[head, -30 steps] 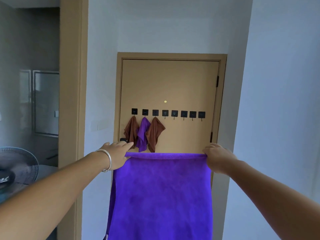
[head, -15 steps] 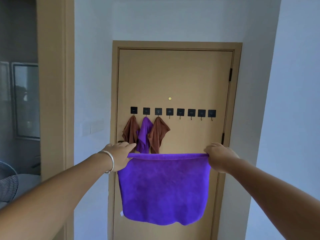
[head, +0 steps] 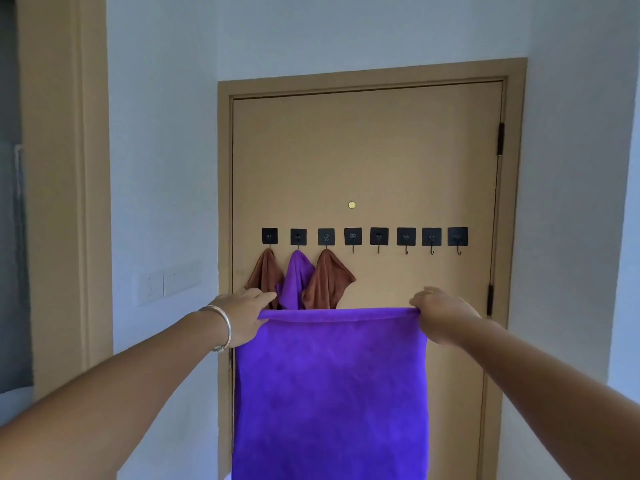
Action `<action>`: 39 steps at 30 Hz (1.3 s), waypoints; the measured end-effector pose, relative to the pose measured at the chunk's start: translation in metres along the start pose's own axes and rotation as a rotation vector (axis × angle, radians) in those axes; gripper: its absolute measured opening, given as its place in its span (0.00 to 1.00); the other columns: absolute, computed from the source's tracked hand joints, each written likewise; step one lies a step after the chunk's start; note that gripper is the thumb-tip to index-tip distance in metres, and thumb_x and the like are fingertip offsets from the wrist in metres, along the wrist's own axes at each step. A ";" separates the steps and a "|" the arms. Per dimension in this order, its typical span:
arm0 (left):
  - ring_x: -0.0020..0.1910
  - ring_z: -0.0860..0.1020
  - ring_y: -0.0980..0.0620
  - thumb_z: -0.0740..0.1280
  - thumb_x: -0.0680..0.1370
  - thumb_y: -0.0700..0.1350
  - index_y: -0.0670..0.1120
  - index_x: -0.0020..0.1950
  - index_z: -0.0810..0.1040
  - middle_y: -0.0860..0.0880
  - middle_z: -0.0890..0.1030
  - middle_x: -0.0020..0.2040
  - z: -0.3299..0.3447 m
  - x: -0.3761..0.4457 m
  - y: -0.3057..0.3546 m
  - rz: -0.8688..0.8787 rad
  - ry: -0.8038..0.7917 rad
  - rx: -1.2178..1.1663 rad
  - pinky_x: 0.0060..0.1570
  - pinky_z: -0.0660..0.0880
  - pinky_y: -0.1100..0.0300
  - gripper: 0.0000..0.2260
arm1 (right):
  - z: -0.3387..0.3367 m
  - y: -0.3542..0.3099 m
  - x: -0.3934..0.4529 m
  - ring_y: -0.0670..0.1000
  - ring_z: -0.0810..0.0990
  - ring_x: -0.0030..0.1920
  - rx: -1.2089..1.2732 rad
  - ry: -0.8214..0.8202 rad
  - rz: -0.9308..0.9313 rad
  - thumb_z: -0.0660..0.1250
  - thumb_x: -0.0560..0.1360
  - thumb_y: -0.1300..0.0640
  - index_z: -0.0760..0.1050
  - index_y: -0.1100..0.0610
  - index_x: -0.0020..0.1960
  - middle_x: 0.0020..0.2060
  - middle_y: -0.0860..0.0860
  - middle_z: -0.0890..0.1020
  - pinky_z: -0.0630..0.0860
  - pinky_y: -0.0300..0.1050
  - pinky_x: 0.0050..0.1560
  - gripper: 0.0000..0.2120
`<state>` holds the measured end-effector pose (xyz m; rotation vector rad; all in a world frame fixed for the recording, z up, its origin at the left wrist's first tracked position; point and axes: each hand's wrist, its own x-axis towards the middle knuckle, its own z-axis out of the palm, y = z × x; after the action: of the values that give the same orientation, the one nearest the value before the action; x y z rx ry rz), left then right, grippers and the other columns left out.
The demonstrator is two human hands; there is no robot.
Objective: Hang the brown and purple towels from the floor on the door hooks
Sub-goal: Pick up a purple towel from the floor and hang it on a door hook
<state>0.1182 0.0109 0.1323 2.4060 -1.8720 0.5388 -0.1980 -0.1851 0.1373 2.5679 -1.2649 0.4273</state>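
I hold a large purple towel (head: 329,393) stretched flat in front of me. My left hand (head: 242,315) grips its top left corner and my right hand (head: 441,315) grips its top right corner. Behind it is a tan door (head: 363,150) with a row of black square hooks. The three leftmost hooks carry a brown towel (head: 266,273), a purple towel (head: 296,278) and another brown towel (head: 329,280). The fourth hook (head: 353,237) and the ones to its right are bare. The held towel's top edge hides the hung towels' lower ends.
White walls flank the door on both sides. A wall switch plate (head: 168,282) sits left of the door frame. Another tan door frame (head: 65,202) stands at the far left, with a dim room beyond it. A small brass peephole (head: 352,205) sits above the hooks.
The door and hooks now look larger and sit further right in view as I come closer. Both hands keep the same hold on the towel, which hangs straight again.
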 end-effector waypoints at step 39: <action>0.31 0.73 0.56 0.62 0.77 0.61 0.49 0.32 0.71 0.53 0.74 0.29 0.138 0.464 -0.055 0.118 0.450 -0.502 0.31 0.67 0.58 0.20 | 0.136 0.059 0.379 0.47 0.71 0.32 0.375 0.337 0.127 0.67 0.73 0.43 0.67 0.52 0.30 0.29 0.47 0.73 0.64 0.44 0.30 0.19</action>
<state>0.3001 -0.4404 0.1504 1.7024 -1.7006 0.4895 -0.0041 -0.5424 0.1553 2.5515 -1.3238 1.1685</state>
